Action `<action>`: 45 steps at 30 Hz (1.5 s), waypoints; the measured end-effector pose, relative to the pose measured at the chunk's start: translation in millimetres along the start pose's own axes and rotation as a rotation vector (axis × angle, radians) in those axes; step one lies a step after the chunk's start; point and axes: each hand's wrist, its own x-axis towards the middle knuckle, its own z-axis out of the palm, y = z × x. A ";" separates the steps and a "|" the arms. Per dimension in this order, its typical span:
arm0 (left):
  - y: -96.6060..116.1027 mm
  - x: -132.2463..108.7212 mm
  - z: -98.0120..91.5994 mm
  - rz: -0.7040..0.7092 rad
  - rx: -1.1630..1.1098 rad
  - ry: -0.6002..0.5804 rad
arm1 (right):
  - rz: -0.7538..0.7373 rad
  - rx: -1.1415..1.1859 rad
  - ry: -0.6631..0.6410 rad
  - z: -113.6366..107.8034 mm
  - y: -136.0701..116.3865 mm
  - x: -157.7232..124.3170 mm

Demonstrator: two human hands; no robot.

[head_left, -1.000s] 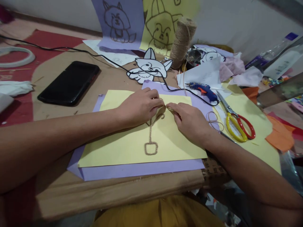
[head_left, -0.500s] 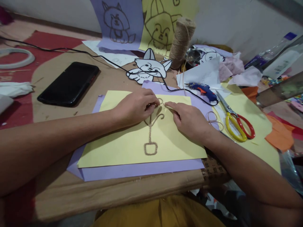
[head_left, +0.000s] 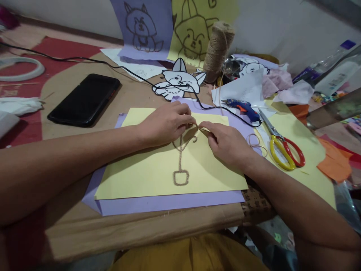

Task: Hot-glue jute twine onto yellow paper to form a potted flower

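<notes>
A sheet of yellow paper point(head_left: 152, 173) lies on purple paper point(head_left: 169, 205) in front of me. On it a brown twine outline point(head_left: 181, 177) forms a small rounded box, with a stem and curled branches rising from it. My left hand point(head_left: 172, 122) rests over the upper part of the outline, fingertips pinched on a thin end of twine. Opposite it, my right hand point(head_left: 227, 141) lies on the paper, thumb and index finger closed on the same twine. The fingertips of both hands almost meet, and the left hand hides part of the design.
A spool of twine point(head_left: 218, 47) stands behind the paper. A blue glue gun point(head_left: 242, 109) with a black cord and scissors point(head_left: 284, 152) lie to the right. A black phone point(head_left: 84, 99) and a roll of tape point(head_left: 41, 69) are at left. A cut-out paper fox point(head_left: 180, 81) lies behind.
My left hand has shifted slightly right, closer to my right fingertips. The small twine loop that showed between the hands is now covered or drawn in.
</notes>
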 end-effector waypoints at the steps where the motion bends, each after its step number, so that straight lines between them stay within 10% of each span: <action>1: -1.7 1.1 0.0 0.015 0.006 -0.002 | -0.006 0.007 0.002 0.3 0.4 -0.4; 45: -6.7 -2.2 4.9 -0.051 -0.082 0.008 | 0.005 -0.086 -0.089 -5.3 -1.1 9.1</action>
